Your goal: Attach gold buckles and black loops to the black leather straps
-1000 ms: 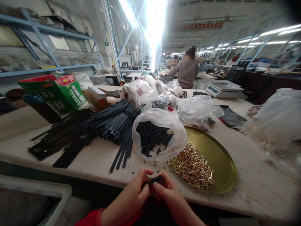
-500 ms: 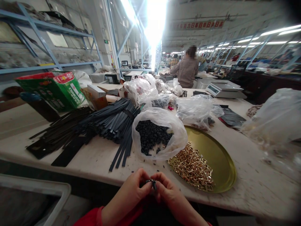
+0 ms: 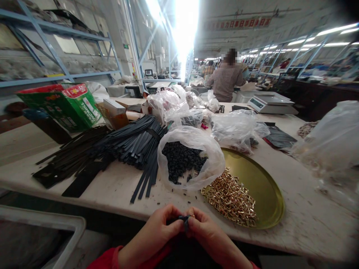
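Factory hall: a long worktable runs away from the camera, with a co-worker standing at its far end. Black straps lie fanned across the left half, within arm's reach. A brass tray holds gold buckles heaped at its near rim. An open bag of black loops sits between straps and tray. Below the table edge, the left hand and right hand meet, fingers pinched together on one small black piece, held close for fine work.
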A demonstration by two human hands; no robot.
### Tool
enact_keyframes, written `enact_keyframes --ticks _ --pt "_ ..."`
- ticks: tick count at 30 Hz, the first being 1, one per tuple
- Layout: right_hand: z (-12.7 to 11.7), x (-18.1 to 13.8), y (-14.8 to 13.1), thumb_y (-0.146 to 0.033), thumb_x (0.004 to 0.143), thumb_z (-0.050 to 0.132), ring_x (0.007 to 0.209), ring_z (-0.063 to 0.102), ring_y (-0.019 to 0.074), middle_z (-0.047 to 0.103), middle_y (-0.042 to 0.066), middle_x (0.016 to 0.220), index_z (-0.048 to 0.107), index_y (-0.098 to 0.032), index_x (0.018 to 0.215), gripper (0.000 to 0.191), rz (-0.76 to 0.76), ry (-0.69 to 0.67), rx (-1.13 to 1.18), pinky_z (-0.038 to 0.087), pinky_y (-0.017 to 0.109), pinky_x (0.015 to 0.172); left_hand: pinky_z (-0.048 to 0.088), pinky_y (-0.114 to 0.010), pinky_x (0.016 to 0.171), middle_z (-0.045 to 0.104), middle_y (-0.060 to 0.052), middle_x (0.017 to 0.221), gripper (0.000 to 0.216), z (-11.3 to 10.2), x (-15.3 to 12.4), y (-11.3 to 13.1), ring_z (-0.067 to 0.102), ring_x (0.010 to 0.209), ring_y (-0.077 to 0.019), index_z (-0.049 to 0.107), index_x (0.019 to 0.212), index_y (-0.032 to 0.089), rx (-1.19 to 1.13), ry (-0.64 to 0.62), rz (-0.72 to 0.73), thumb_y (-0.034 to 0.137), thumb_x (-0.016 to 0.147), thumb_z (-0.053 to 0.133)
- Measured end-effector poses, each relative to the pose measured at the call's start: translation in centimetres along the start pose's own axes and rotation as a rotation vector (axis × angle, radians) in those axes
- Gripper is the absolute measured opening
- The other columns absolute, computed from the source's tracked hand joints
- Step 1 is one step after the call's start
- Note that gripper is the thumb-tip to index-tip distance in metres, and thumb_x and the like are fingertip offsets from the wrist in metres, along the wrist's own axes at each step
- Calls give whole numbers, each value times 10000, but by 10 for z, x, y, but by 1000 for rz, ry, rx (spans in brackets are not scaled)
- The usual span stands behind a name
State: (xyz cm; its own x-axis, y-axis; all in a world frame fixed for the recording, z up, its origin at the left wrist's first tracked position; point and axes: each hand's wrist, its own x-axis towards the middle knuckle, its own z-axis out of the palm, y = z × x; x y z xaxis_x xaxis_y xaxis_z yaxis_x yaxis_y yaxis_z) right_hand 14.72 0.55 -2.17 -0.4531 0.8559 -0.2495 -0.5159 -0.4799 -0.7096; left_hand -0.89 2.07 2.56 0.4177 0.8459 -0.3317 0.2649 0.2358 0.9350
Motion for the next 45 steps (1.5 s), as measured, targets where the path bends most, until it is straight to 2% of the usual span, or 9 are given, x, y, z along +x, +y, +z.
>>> enact_keyframes --ticks 4,10,15,21,24,30,33,39,45 --pt "4 1 -1 -394 696 687 538 522 91 583 -17 574 426 -181 662 339 -12 58 45 325 194 516 327 -200 518 634 -7 655 237 2 1 -2 562 623 -126 530 752 142 -317 -30 -92 352 682 617" --pt "3 5 -1 -500 653 682 400 447 62 529 -95 496 415 -205 851 445 -111 202 -221 289 166 416 305 -203 520 641 -25 676 335 2 0 -9 541 619 -121 537 786 125 -369 -41 -86 411 658 657" --pt "2 2 -6 -494 694 644 403 419 38 548 -67 513 434 -182 741 379 -25 95 -361 271 150 403 327 -208 556 638 -23 703 323 -1 -2 -14 537 638 -114 542 819 116 -342 -66 -84 394 693 646" --pt "-4 -3 -3 -395 689 677 443 474 53 608 -22 610 416 -192 749 336 152 -15 -119 315 155 417 367 -228 610 630 -6 711 195 3 -7 -20 555 654 -119 551 838 129 -353 -67 -88 292 743 602" --pt "-7 -7 0 -376 688 676 457 472 56 594 -24 632 419 -193 753 322 193 -44 -104 321 160 423 385 -233 631 627 0 743 158 4 -10 -17 560 683 -123 554 869 142 -309 -93 -75 261 766 564" --pt "-5 -11 0 -392 718 621 493 439 66 547 -46 634 472 -186 785 262 96 5 -498 334 182 457 400 -261 765 642 -11 898 293 -1 -17 -10 570 863 -154 529 1060 181 -66 -182 16 129 783 450" --pt "-4 -13 -1 -364 724 613 495 429 68 541 -47 629 469 -187 754 231 146 -12 -481 321 187 462 400 -254 740 636 -7 856 287 -1 -17 -14 571 827 -152 516 1071 173 -63 -166 -7 156 786 490" --pt "-4 -17 3 -378 752 587 500 393 69 505 -57 610 448 -188 752 235 96 -9 -506 281 189 464 380 -224 645 601 19 722 287 5 -10 -24 553 700 -128 515 982 154 -199 -158 -86 278 737 599" --pt "-8 -20 17 -293 769 545 547 405 97 467 -57 607 466 -192 756 129 26 72 -699 318 209 496 292 -192 485 533 51 545 211 -1 -9 -20 438 501 -93 550 766 146 129 -210 -218 355 763 522"
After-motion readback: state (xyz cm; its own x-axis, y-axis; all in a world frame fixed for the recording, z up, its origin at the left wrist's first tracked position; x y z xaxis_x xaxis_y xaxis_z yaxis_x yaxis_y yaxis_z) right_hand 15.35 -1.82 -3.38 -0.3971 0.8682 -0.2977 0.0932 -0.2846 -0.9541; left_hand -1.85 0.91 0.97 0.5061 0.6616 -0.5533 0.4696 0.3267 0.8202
